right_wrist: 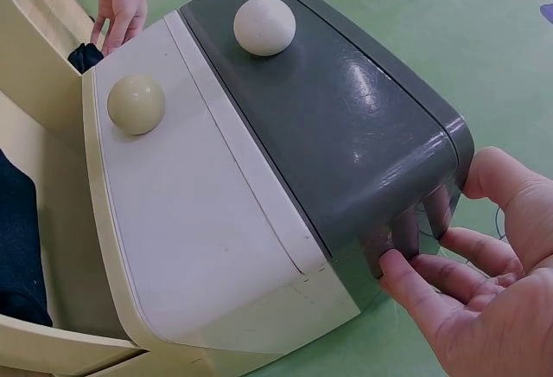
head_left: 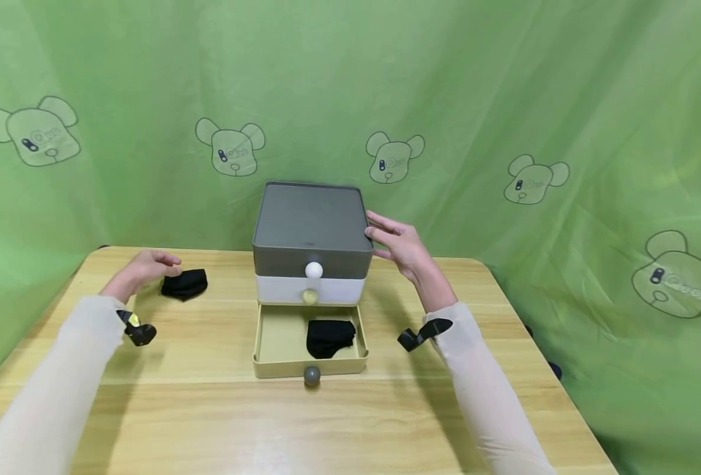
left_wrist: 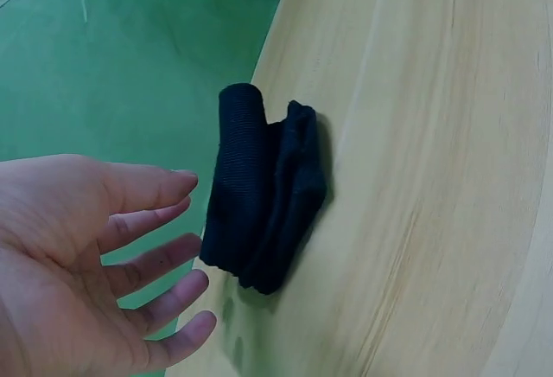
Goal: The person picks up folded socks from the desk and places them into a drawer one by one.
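Beside a folded black sock (head_left: 184, 284) on the table's left, my left hand (head_left: 147, 269) hovers with fingers loosely extended. In the left wrist view a gap shows between those fingers and the folded sock (left_wrist: 259, 187). My right hand (head_left: 401, 248) rests against the right side of a small drawer box (head_left: 311, 218), its fingertips at the dark grey top section (right_wrist: 346, 118). The bottom yellow drawer (head_left: 279, 340) is pulled out, and another folded black sock (head_left: 330, 338) lies in its right part. The grey and white drawers above are closed.
A wooden table (head_left: 208, 415) carries the box near its back edge. Behind it and to the right hangs a green curtain (head_left: 326, 86) with bear drawings. The open drawer's grey round knob (head_left: 311, 376) sticks out toward the front.
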`<state>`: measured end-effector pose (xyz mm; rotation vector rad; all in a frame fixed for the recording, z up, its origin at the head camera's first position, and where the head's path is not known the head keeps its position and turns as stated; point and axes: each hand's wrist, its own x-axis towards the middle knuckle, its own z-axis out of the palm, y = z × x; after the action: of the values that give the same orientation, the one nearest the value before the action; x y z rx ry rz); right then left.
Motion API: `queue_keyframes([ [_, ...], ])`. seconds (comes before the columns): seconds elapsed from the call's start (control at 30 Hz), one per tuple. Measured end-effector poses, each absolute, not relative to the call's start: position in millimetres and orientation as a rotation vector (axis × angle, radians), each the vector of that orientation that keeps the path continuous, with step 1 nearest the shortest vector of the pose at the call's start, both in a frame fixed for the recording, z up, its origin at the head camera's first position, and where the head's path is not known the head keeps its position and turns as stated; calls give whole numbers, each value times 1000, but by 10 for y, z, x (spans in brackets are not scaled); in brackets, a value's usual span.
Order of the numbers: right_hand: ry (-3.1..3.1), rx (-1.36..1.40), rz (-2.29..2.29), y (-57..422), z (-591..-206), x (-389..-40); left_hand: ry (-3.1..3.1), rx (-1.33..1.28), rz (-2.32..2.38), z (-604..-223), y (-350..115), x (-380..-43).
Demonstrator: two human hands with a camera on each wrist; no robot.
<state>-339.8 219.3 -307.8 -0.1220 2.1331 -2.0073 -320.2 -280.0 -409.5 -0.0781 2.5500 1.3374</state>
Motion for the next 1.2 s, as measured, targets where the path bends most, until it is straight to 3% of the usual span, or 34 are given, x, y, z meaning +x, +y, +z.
queue_keyframes([
  [0.57, 2125, -112, -2018, 2192, -3069, -3372, 2665, 58, 996, -4165, -2745, -3208],
  [1.2, 2144, -121, -1990, 2183, -3058, -3389, 2566, 36, 1081, -4134, -2741, -3154],
])
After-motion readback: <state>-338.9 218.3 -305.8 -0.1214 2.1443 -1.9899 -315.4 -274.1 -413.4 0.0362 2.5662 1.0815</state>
